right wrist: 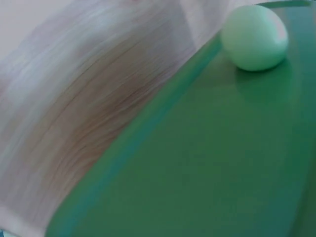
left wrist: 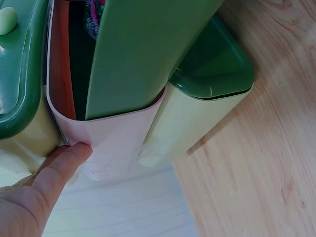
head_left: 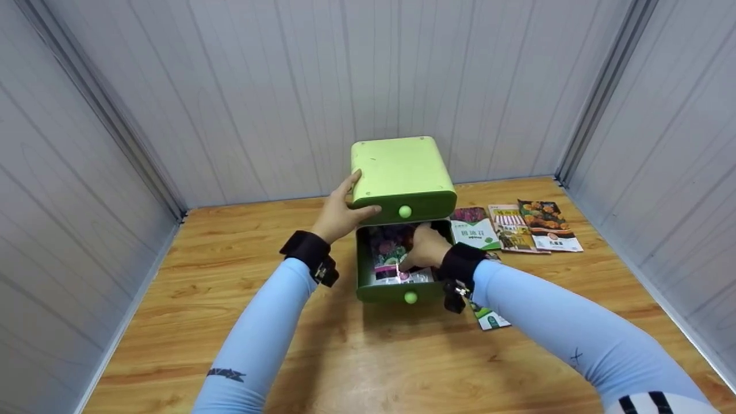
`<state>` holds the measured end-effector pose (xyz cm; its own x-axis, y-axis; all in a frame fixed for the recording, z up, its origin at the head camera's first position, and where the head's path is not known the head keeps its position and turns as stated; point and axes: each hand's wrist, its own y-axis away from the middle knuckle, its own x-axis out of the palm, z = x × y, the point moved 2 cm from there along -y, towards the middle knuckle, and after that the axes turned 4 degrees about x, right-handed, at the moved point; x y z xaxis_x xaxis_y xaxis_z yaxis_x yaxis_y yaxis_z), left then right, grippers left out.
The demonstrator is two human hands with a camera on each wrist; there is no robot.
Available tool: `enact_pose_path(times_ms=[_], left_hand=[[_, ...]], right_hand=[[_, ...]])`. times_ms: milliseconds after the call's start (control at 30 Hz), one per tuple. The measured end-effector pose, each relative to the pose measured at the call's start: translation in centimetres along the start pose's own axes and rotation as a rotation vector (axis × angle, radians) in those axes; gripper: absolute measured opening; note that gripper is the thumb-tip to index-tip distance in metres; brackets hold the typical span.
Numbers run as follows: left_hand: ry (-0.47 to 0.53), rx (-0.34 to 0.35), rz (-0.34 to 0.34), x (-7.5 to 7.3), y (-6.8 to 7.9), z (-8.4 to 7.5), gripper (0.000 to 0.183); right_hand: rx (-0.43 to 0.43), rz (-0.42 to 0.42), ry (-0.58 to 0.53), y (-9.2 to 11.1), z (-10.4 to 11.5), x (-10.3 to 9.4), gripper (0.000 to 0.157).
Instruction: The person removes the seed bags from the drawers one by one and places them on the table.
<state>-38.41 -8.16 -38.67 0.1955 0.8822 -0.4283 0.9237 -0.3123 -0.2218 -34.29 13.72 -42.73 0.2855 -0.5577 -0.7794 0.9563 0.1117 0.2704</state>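
Observation:
A small drawer cabinet with a pale yellow-green top stands near the back wall, its middle drawer pulled out. My left hand rests against the cabinet's left side, thumb across the upper drawer's green front. In the left wrist view, a finger touches the pink middle tier. Reaching into the drawer, my right hand pinches a flower seed packet; some fingertips are hidden. The right wrist view shows only the green drawer front and its round knob.
Right of the cabinet lie several seed packets: a white-and-green one, a yellow one and an orange-flowered one. Another packet lies partly under the right forearm. Panel walls close off the back and sides of the wooden table.

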Motion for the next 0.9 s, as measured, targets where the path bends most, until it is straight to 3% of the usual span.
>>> enact_pose_path(times_ms=[67,233,333,500,733,900], left_hand=[[-0.008,0.002,-0.003,0.0,0.0,0.0,0.096],[-0.008,0.01,0.001,0.0,0.0,-0.1,0.096],[-0.001,0.013,0.004,0.0,0.1,-0.2,0.096],[0.009,0.006,0.006,0.0,0.1,-0.1,0.097],[0.02,-0.001,0.005,0.1,0.1,0.0,0.097],[0.008,0.002,0.001,0.1,0.0,0.1,0.097]], right_hand=[[0.021,-0.002,-0.049,-0.2,-0.1,-0.1,0.105],[0.06,0.014,-0.196,-0.4,-0.3,-0.4,0.049],[0.053,0.034,-0.303,-0.3,-0.4,-0.5,0.034],[0.077,0.026,-0.441,0.3,-0.5,-0.8,0.036],[0.161,0.062,-0.537,0.5,-1.0,-1.2,0.069],[0.199,0.094,-0.639,0.6,-1.0,-1.5,0.074]])
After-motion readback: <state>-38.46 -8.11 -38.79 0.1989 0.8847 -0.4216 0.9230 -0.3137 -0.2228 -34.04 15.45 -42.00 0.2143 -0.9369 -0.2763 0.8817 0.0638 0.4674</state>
